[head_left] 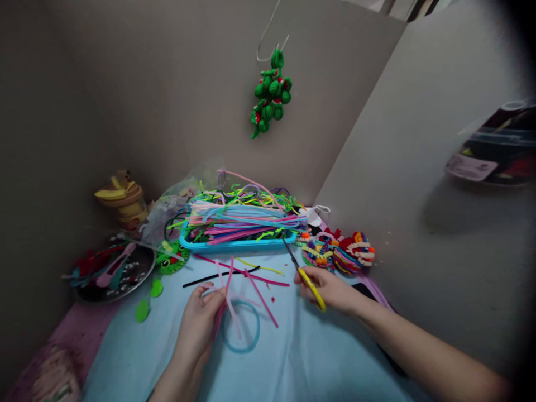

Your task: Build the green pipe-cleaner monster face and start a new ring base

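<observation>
Several pink pipe cleaners [230, 301], crossing one another, are pinched in my left hand [203, 310], which is closed above the table. My right hand [324, 287] is closed around yellow-handled scissors [310, 286], whose blades point up and away toward the tray. Below the crossed pink stems lies a blue pipe cleaner ring [258, 335]. Between my hands rest loose stems: a magenta pipe cleaner [263, 301], a black pipe cleaner [201, 279] and a yellow pipe cleaner [268, 269].
A blue tray [234, 245] heaped with coloured pipe cleaners stands at the back. Colourful fuzzy pieces [354, 254] lie right of it. At left are a metal bowl [142, 276], a green fuzzy piece [172, 262] and a pot [128, 204]. Green pieces [272, 92] hang on the wall.
</observation>
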The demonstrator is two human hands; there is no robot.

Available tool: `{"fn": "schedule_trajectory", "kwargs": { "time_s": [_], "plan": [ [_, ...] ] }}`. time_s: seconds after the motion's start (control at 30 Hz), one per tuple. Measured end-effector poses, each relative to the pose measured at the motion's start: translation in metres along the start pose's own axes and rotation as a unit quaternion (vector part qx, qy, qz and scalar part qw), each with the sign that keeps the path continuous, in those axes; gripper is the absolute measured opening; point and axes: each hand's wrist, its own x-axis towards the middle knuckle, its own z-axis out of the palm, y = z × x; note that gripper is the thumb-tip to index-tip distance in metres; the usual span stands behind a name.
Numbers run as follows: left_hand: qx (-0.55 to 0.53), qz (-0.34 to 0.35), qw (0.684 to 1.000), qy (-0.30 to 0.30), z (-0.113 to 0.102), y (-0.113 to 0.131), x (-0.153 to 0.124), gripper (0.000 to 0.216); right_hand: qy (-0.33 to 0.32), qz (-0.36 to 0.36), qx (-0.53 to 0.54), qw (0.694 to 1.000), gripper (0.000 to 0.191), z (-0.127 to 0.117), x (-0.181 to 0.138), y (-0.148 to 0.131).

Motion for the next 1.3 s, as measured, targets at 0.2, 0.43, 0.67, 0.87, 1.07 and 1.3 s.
{"fn": "schedule_trajectory", "kwargs": {
  "time_s": [0.2, 0.43, 0.67, 0.87, 1.07, 1.3],
  "plan": [
    [0.004, 0.003, 1.000, 0.011, -0.002, 0.001, 0.003, 0.046, -0.073, 0.040, 0.230, 0.970, 0.056, 0.031, 0.007, -0.004],
    [-0.009, -0.006, 1.000, 0.019, -0.002, 0.006, 0.001, 0.045, -0.077, 0.079, 0.181, 0.977, 0.060, 0.033, 0.031, -0.016],
    [-0.014, -0.013, 1.000, 0.013, -0.002, 0.005, 0.001, 0.046, -0.087, 0.096, 0.168, 0.977, 0.069, 0.026, 0.059, -0.029],
    [-0.026, -0.020, 0.999, -0.009, -0.003, 0.006, 0.000, 0.048, -0.059, 0.074, 0.188, 0.978, 0.066, 0.026, 0.066, -0.028],
    [-0.021, -0.022, 1.000, -0.008, -0.001, 0.007, -0.002, 0.048, -0.018, 0.036, 0.163, 0.986, 0.059, 0.028, 0.064, -0.012],
    [-0.030, -0.021, 0.999, -0.004, -0.002, 0.005, -0.001, 0.048, -0.036, -0.014, -0.167, 0.985, 0.038, 0.008, 0.039, -0.006]
  ]
}}
